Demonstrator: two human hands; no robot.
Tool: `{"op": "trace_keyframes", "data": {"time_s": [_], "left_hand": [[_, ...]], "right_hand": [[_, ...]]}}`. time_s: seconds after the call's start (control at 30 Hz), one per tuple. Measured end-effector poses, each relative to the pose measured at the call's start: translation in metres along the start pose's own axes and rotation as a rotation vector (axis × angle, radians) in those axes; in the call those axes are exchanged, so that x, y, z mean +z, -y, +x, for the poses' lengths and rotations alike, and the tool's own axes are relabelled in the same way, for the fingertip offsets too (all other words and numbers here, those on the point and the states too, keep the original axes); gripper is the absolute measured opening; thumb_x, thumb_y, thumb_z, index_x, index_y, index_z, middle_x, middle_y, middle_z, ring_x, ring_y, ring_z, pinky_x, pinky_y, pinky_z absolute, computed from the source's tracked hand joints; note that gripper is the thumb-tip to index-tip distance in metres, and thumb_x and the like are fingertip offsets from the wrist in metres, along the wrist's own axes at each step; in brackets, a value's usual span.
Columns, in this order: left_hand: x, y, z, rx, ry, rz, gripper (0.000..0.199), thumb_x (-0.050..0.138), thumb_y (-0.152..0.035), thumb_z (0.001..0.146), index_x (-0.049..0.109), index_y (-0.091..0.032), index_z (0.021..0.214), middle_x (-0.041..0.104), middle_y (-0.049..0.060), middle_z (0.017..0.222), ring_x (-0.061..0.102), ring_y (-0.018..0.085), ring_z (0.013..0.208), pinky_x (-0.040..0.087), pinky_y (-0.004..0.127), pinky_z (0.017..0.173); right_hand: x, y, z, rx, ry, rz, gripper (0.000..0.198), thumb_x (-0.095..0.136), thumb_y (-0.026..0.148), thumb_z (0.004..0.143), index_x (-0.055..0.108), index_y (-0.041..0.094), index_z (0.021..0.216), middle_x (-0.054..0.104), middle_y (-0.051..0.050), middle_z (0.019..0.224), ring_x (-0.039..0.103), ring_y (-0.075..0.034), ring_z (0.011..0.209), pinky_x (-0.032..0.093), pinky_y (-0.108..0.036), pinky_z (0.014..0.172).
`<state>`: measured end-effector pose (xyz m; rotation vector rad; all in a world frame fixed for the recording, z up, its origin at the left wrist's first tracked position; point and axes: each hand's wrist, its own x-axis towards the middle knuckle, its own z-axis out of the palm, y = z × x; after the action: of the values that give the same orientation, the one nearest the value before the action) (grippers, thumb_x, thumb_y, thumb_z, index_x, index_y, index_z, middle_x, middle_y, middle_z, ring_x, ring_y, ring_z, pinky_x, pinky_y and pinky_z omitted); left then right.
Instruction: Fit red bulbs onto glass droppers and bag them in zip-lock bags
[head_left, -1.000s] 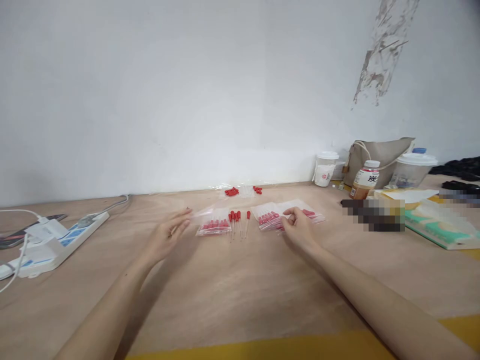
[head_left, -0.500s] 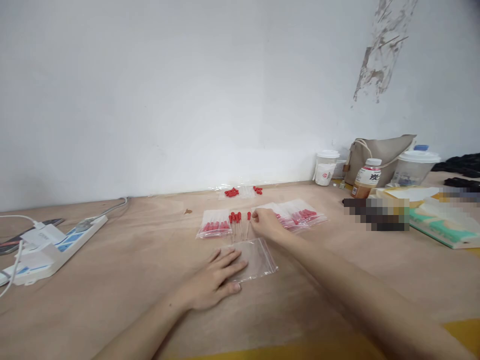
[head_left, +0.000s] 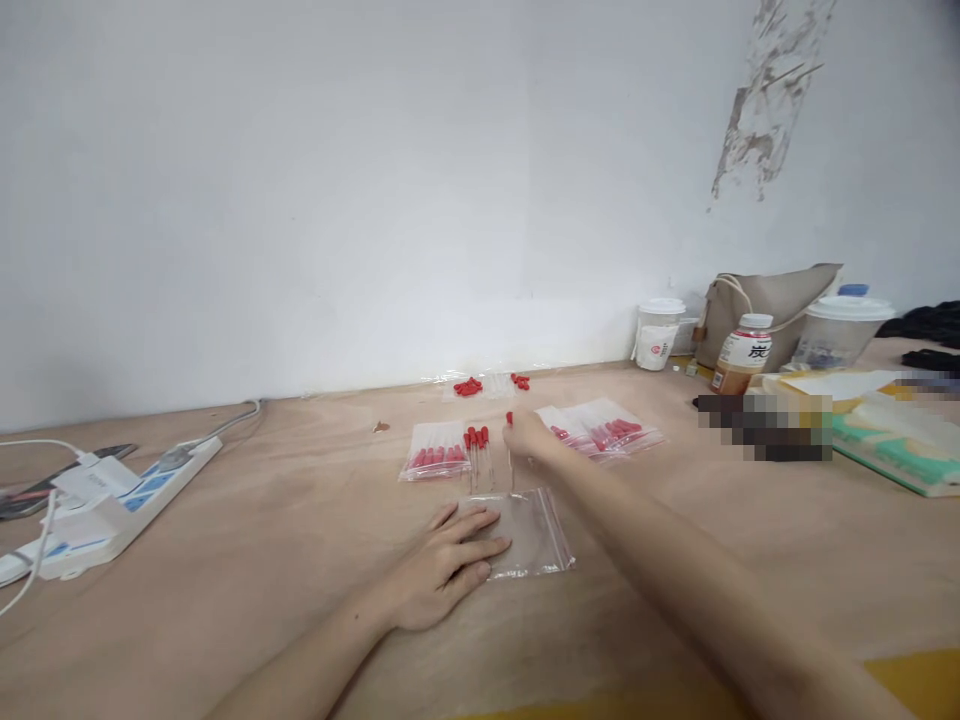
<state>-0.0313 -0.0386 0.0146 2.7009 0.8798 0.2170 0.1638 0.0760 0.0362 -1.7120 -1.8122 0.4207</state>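
My left hand (head_left: 450, 560) lies flat with fingers spread on the left part of a clear zip-lock bag (head_left: 529, 530), holding it down on the table. Beyond the bag, my right hand (head_left: 529, 436) is closed in a pinch on a dropper (head_left: 510, 418) with a red bulb and thin clear tube, its lower end pointing toward the bag. Just to the left, several similar droppers (head_left: 478, 438) lie side by side. Filled bags of red-bulbed droppers flank them: one left bag (head_left: 435, 440) and overlapping right bags (head_left: 600, 415).
Loose red bulbs (head_left: 469, 386) and clear tubes (head_left: 495, 383) lie near the wall. A power strip (head_left: 142, 505) with plugs is at left. At right stand a paper cup (head_left: 658, 335), a bottle (head_left: 742, 355), a grey bag (head_left: 776, 310), a lidded plastic cup (head_left: 840, 335) and a green-white pack (head_left: 885, 450).
My right hand has moved slightly, and the dropper in it sits a little farther from the row and more upright. My left hand remains on the bag. The whole view has shifted slightly.
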Motion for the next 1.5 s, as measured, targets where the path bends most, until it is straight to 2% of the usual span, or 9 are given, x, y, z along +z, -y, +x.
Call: {"op": "trace_keyframes", "data": {"time_s": [0.17,0.23,0.33,0.93,1.1,1.23,1.3,1.4,1.5], "left_hand": [[0.002,0.001,0.002,-0.009,-0.034,-0.009,0.036,0.036,-0.034,0.09,0.04,-0.034,0.125,0.034,0.0,0.136,0.026,0.021,0.126,0.013,0.047,0.104],[0.003,0.0,0.003,-0.008,-0.033,-0.007,0.036,0.036,-0.034,0.09,0.039,-0.034,0.125,0.034,0.0,0.136,0.026,0.021,0.126,0.013,0.047,0.104],[0.003,-0.002,0.005,-0.008,-0.026,0.003,0.036,0.036,-0.033,0.09,0.038,-0.034,0.126,0.033,0.0,0.137,0.026,0.02,0.126,0.013,0.046,0.104],[0.005,-0.001,0.007,-0.007,-0.024,0.043,0.036,0.035,-0.034,0.09,0.038,-0.033,0.126,0.033,0.0,0.136,0.026,0.019,0.126,0.015,0.045,0.103],[0.006,-0.002,0.007,-0.004,-0.04,0.036,0.04,0.037,-0.033,0.089,0.033,-0.032,0.129,0.034,0.0,0.136,0.027,0.019,0.125,0.015,0.044,0.104],[0.006,-0.003,0.007,-0.002,-0.071,0.007,0.047,0.04,-0.031,0.088,0.026,-0.029,0.133,0.038,0.002,0.134,0.029,0.019,0.124,0.015,0.043,0.105],[0.007,-0.002,0.007,0.0,-0.074,0.002,0.047,0.039,-0.031,0.088,0.025,-0.028,0.133,0.038,0.002,0.134,0.03,0.019,0.124,0.015,0.043,0.105],[0.007,-0.002,0.007,-0.001,-0.078,-0.003,0.046,0.039,-0.032,0.088,0.026,-0.028,0.132,0.038,0.001,0.133,0.029,0.02,0.124,0.016,0.043,0.104],[0.007,-0.001,0.007,0.0,-0.082,-0.002,0.046,0.038,-0.032,0.088,0.026,-0.029,0.133,0.038,0.001,0.133,0.029,0.02,0.124,0.016,0.043,0.104]], "right_hand": [[-0.03,-0.057,-0.044,-0.034,-0.086,0.148,0.027,0.037,0.025,0.081,0.045,0.016,0.106,0.056,0.001,0.064,0.053,-0.011,0.053,0.04,-0.022,0.052],[-0.032,-0.079,-0.064,-0.058,-0.144,0.439,0.031,0.039,0.03,0.08,0.04,0.017,0.108,0.05,0.004,0.058,0.049,-0.01,0.045,0.038,-0.022,0.046],[-0.027,-0.096,-0.086,-0.031,-0.204,0.68,0.04,0.041,0.035,0.079,0.03,0.018,0.113,0.045,0.008,0.054,0.044,-0.01,0.039,0.036,-0.021,0.04],[-0.009,-0.091,-0.096,0.058,-0.241,0.961,0.043,0.054,0.039,0.07,0.03,0.022,0.102,0.048,0.006,0.064,0.055,-0.012,0.05,0.048,-0.026,0.045],[-0.018,-0.084,-0.104,0.165,-0.143,1.081,0.037,0.062,0.035,0.064,0.036,0.023,0.088,0.048,0.007,0.067,0.056,-0.01,0.053,0.05,-0.027,0.053],[-0.029,-0.085,-0.11,0.072,0.251,0.953,0.03,0.066,0.034,0.062,0.045,0.018,0.076,0.052,0.004,0.062,0.055,-0.01,0.056,0.046,-0.026,0.057],[-0.031,-0.087,-0.11,-0.038,0.353,0.807,0.027,0.067,0.034,0.062,0.049,0.016,0.071,0.051,0.004,0.058,0.049,-0.008,0.053,0.04,-0.021,0.051],[-0.029,-0.089,-0.108,-0.175,0.314,0.618,0.023,0.067,0.034,0.062,0.057,0.014,0.069,0.045,0.005,0.052,0.039,-0.006,0.048,0.03,-0.019,0.045],[-0.022,-0.087,-0.106,-0.239,0.242,0.53,0.021,0.068,0.032,0.061,0.062,0.014,0.068,0.046,0.004,0.053,0.038,-0.006,0.049,0.028,-0.02,0.046]]}}
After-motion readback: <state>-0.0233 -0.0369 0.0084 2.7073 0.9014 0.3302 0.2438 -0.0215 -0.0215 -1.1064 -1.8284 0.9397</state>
